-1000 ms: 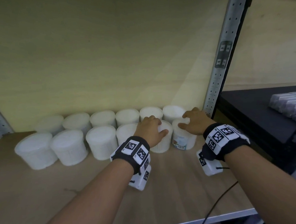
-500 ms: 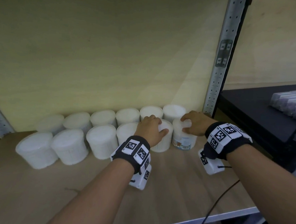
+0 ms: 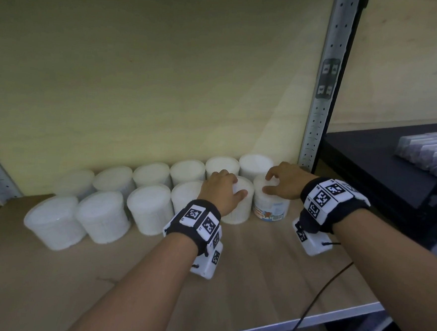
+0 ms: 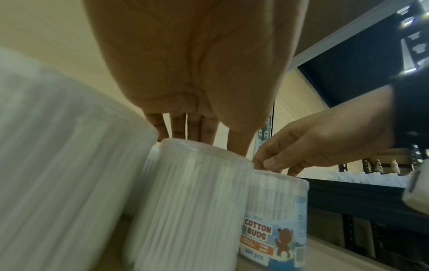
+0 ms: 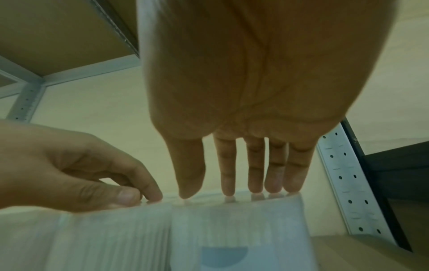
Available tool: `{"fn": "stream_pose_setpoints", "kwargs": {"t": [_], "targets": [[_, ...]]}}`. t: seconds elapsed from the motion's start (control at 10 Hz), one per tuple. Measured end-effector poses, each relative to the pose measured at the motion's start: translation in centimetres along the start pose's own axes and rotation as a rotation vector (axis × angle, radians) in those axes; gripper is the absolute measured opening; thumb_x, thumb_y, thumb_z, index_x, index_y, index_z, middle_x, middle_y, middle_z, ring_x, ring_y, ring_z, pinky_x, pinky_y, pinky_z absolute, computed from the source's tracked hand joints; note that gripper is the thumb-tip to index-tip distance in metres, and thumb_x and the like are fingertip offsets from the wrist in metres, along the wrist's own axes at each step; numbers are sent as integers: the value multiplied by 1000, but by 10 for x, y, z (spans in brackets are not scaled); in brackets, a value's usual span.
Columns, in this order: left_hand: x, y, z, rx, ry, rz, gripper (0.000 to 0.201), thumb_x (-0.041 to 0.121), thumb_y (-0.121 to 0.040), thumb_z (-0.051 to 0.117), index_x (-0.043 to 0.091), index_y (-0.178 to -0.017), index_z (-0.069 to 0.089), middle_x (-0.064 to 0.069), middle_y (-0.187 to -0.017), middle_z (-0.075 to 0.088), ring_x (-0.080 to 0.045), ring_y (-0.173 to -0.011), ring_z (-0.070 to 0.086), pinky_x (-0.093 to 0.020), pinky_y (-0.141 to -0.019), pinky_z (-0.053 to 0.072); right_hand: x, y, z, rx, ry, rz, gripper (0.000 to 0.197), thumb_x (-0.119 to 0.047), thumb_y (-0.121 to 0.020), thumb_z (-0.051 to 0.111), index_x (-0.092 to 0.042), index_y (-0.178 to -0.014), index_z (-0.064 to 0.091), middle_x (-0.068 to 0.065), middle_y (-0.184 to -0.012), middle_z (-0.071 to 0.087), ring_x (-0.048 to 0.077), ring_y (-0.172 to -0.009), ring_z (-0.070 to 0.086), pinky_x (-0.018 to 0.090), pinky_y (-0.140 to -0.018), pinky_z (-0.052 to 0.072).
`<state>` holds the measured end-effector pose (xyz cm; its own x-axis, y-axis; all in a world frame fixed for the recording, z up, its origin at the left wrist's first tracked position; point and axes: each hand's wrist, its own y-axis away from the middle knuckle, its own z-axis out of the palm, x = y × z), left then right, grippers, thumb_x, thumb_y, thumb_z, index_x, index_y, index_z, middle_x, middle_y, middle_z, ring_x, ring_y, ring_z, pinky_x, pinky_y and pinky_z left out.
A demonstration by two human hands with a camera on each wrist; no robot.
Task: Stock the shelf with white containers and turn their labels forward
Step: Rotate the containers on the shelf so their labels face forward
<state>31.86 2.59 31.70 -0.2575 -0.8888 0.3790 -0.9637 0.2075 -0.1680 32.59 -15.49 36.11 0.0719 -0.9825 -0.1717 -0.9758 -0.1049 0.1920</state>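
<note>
Shelf [image 3: 269, 277] of pale matte wood grain, metal front edge, perforated grey upright [image 3: 319, 115] at right. White containers [image 3: 100, 216] stand on it in two rows against the plain back panel: squat cylinders, translucent ribbed plastic, flat lids, packed touching.

Left hand [image 3: 223, 191] on the lid of the second container from right [image 3: 237, 208] in the front row, fingers and thumb curled over the rim, clamped on it; its side shows ribbing only.

Right hand [image 3: 286, 180] on the labelled container [image 3: 269, 205] at the row's right end, fingertips [image 5: 228, 187] and thumb planted round the lid edge, gripping it. Glossy blue label with a cartoon bear and "COTTON BUDS" faces forward, barcode at right.

Black fabric wristbands [image 3: 198, 220] carry square printed markers.
</note>
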Motion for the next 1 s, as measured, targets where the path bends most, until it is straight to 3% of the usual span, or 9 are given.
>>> {"fn": "stream_pose_setpoints", "kwargs": {"t": [0.2,0.6,1.0], "targets": [[2,0,0,-6,-11,-3,47,42,-91,55,12,-128,54,-6,-128,53,-24,-121,47,-36,-98,40,0,1,-2,-6,58,-28,51,-46,-89,57,-20,-132,48,9,-135,43,27,-122,46,37,-102,40],[2,2,1,-4,-19,-7,47,41,-91,54,13,-129,53,-6,-129,53,-25,-121,46,-37,-98,40,6,8,-8,-30,23,-105,45,-24,-89,63,-24,-132,51,2,-141,44,22,-129,44,32,-106,36],[4,3,0,-9,-15,-17,47,41,-92,53,13,-130,52,-6,-130,51,-25,-123,44,-38,-100,39,9,7,-11,-48,4,-126,43,-18,-88,63,-26,-130,54,4,-138,46,22,-126,47,31,-104,38]]}}
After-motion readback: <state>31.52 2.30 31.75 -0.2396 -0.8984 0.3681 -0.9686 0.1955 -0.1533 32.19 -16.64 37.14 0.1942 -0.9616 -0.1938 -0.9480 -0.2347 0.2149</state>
